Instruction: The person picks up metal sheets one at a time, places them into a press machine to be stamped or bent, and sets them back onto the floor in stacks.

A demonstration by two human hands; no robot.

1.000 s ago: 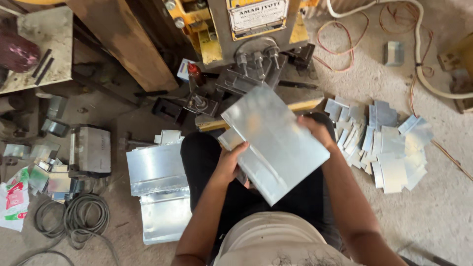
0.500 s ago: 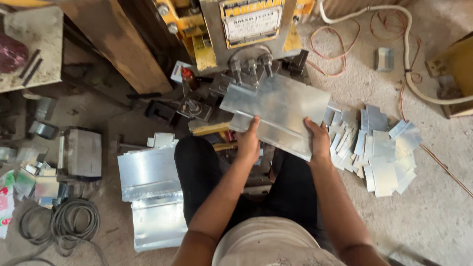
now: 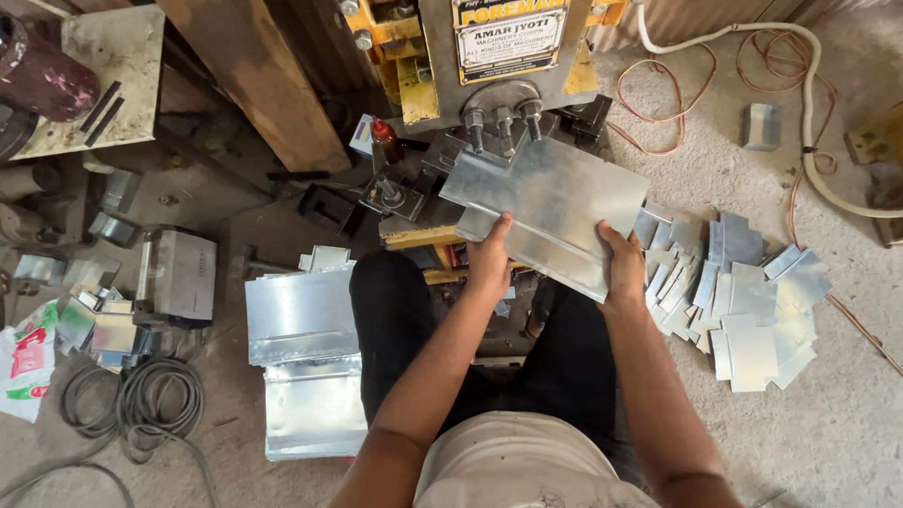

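Two hands grip metal sheet (image 3: 550, 202) near edge: left hand (image 3: 489, 263), right hand (image 3: 623, 268), under press (image 3: 489, 75).

I'm sitting on a dusty concrete floor (image 3: 828, 423), right at the foot of the yellow press machine (image 3: 489, 66). Left of the press machine, beside my knee, two stacks of bent metal sheets (image 3: 306, 362) lie flat on the ground. Further left of it a grey metal box (image 3: 179, 275) sits above a coil of dark cable (image 3: 132, 400), with small shiny offcuts (image 3: 99, 325) scattered just beside them. Right of the press machine, a loose heap of small cut metal plates (image 3: 743, 306) fans out, and an orange wire (image 3: 658, 103) loops across the floor near a white hose (image 3: 809, 141).
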